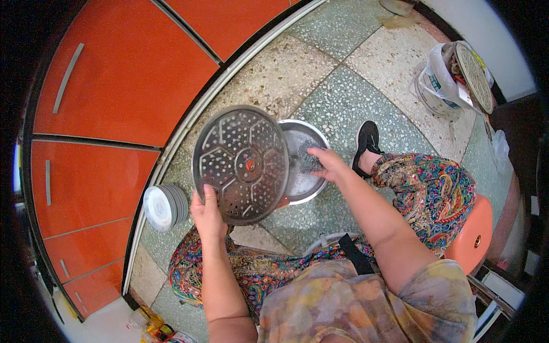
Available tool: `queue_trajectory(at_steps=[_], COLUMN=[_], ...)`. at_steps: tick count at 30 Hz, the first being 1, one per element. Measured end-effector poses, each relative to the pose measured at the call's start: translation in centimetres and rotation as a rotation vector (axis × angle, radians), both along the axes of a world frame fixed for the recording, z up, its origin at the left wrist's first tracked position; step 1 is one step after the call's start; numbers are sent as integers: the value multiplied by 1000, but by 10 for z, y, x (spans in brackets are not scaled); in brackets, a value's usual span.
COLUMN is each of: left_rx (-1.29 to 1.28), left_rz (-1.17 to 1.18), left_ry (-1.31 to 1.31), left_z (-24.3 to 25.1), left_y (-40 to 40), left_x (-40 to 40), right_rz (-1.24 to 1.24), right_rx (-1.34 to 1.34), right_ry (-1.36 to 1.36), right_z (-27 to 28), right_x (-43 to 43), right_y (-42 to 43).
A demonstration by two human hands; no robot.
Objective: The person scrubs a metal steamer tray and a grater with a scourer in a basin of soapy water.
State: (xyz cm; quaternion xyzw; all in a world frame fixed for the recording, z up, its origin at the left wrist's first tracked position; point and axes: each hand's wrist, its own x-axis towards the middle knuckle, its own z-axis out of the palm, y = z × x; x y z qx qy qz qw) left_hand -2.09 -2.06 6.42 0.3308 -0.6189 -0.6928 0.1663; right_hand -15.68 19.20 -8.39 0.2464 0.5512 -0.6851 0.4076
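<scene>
My left hand point(209, 216) grips the lower left edge of a round perforated metal steamer tray point(223, 171), held tilted with its dotted face up. To its right, my right hand point(330, 165) pinches a dark steel-wool scourer point(308, 159) over a round metal basin point(319, 191) on the floor. The tray overlaps the basin's left side and hides part of it. Whitish liquid shows inside the basin. Something red, partly hidden, shows at the tray's lower right edge.
Orange-red cabinets point(124, 77) line the left. A stack of plates point(161, 208) stands on the tiled floor beside them. A lidded, bag-lined bucket point(433, 92) is at the upper right. Bottles point(156, 328) lie at the lower left. I sit on an orange plastic stool point(476, 231).
</scene>
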Motion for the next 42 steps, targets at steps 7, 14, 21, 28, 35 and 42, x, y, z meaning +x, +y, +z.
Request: queue_trajectory(at_steps=[7,14,21,28,35,42], left_rx=[-1136,-1441,-1265,581,761,703], left_rz=[-776,-1029,-584,-81,45,82], left_ry=[211,163,-147,18,-47,-50], left_z=[-1,-4,-28,-29,-49,-48], left_y=[28,40,18,-6,-2,-13], left_x=[-3,4,12,9,11,15], right_rz=[-147,-83,-166,-95,-86,-197], right_rx=[-664,-633,-668,-760,-737,-529], right_ry=[-315,-255,-173,-142,-207,-267], right_z=[29,-2,-3,-2,-16,-58], right_x=[-5,-11,-10,-13,-5,-21], right_y=[6,27,25,23,8,-16])
